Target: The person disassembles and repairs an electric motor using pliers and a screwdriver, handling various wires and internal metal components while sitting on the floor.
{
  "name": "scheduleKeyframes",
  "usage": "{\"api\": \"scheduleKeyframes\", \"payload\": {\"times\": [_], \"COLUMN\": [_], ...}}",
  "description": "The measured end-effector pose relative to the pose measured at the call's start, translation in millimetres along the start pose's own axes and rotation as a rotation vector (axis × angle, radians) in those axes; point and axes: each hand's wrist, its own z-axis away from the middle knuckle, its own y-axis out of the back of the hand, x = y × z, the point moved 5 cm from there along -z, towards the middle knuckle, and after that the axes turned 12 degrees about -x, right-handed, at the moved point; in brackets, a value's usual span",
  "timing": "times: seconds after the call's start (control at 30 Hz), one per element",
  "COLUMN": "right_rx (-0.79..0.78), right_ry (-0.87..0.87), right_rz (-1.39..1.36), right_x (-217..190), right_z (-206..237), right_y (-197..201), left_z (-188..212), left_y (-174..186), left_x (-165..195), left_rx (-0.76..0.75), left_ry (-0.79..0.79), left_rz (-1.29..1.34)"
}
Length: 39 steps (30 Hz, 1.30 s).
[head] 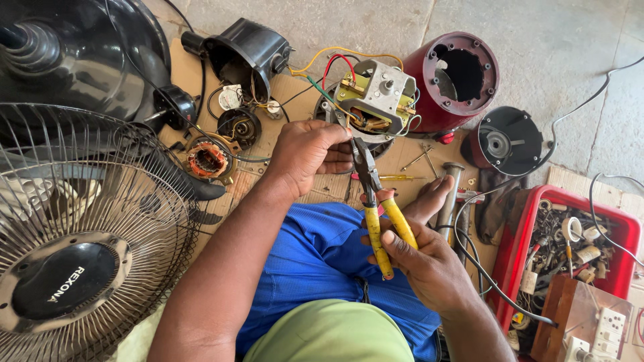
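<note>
Head view shows our pliers (379, 214) with yellow grips held over our lap, above the blue trousers (322, 268). Our right hand (429, 265) is closed around the grips; our left hand (308, 154) is curled, fingers pinching something small at the plier tips that we cannot make out. Just beyond sits a grey motor (376, 97) with coloured wires on the cardboard sheet (295, 94). A red housing (459, 77) stands beside it, a fan guard (80, 234) at the left, a red parts tray (516, 241) at the right.
</note>
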Motion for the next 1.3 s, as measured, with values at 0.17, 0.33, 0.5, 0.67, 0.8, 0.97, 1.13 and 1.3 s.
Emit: {"api": "scheduleKeyframes", "payload": {"times": [0.17, 0.33, 0.5, 0.67, 0.8, 0.97, 1.13, 1.3], "right_rx": [0.010, -0.049, 0.075, 0.043, 0.037, 0.009, 0.098, 0.532], "right_ry": [-0.003, 0.014, -0.370, -0.600, -0.790, -0.680, -0.769, -0.486], "right_rz": [-0.030, 0.022, 0.523, 0.470, 0.490, 0.337, 0.312, 0.532], "right_x": [5.7, 15.0, 46.3, 105.1, 152.9, 180.3, 182.0, 118.2], "right_z": [-0.7, 14.3, 59.0, 102.9, 124.1, 127.9, 129.9, 132.1], "right_y": [4.6, 16.0, 59.8, 100.4, 127.9, 140.2, 158.7, 187.9], "left_z": [-1.4, 1.2, 4.5, 3.2, 4.6, 1.7, 1.1, -4.9], "left_y": [-2.3, -5.6, -4.8, -5.0, -3.0, -5.4, 0.8, 6.5], "left_x": [-2.5, -3.1, -0.7, 5.2, 11.2, 11.0, 7.6, 5.2], "left_rx": [0.001, 0.024, -0.005, 0.064, 0.014, 0.023, 0.113, 0.178], "left_ry": [-0.030, -0.064, -0.055, -0.144, -0.161, -0.185, -0.207, -0.246], "left_rz": [-0.007, 0.027, 0.190, 0.270, 0.274, 0.184, 0.053, -0.100]}}
